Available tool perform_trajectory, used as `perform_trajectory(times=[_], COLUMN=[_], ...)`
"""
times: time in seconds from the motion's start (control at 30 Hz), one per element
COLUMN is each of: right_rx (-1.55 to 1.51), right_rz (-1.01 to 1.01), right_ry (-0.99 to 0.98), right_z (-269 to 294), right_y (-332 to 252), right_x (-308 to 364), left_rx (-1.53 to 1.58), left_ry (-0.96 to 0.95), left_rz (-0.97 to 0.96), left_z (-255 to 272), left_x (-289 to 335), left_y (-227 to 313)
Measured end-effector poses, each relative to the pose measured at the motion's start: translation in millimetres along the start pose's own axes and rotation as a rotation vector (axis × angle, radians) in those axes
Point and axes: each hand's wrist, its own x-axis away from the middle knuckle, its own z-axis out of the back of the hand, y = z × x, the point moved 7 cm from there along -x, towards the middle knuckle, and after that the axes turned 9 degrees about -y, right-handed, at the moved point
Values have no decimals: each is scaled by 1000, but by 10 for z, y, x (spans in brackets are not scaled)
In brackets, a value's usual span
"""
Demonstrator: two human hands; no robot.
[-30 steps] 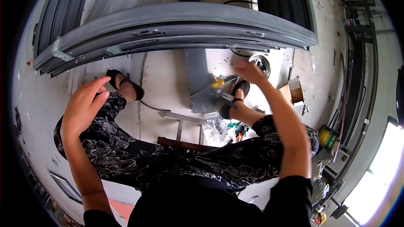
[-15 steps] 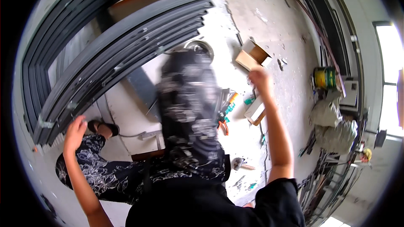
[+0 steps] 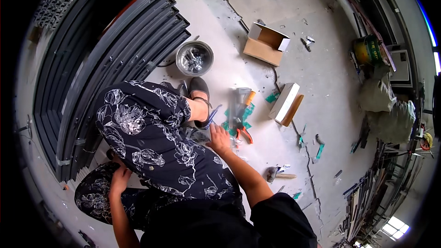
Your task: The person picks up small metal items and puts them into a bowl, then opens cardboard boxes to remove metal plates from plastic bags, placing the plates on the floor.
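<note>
My right hand [image 3: 219, 138] hovers or rests low over the floor beside my dark shoe [image 3: 200, 91]; it looks open, fingers stretched and apart, with nothing in it. Just ahead of it lies a thin blue strip [image 3: 214, 114]. Orange-handled pliers [image 3: 245, 134] and a tool with a yellow-orange handle [image 3: 250, 97] lie to its right, among green scraps. My left hand [image 3: 120, 180] is down by my folded left leg, against the flower-patterned trousers [image 3: 151, 133]. Its fingers look loosely extended, their tips partly hidden; I see nothing held.
Stacked dark grey frames [image 3: 124, 50] fill the left. A metal bowl [image 3: 179, 64] of small metal parts stands past my foot. Two open cardboard boxes [image 3: 262, 51] [image 3: 284, 103] and a hammer [image 3: 272, 174] lie to the right. Sacks [image 3: 390, 121] and a bucket [image 3: 367, 51] line the right side.
My raised right hand has come down and left, near the tools. My left hand moved from the frames to my leg. My blurred right leg has swung left, and the view has shifted.
</note>
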Motion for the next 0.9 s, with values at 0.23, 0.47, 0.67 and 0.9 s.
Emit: perform_trajectory(times=[0.23,0.47,0.67,0.9], right_rx=[-54,-124,106,-176], right_rz=[-105,-515,-452,-75], right_ry=[-784,-653,-646,21], right_z=[-982,-692,-255,1240], right_y=[477,1381,1362,599], right_x=[712,1338,1102,-785], left_rx=[-51,-104,-70,1], left_ry=[91,57,133,390], left_rz=[-19,17,37,2], left_z=[-5,-103,80,1063], left_x=[75,16,221,657], left_y=[-26,-21,-239,-112])
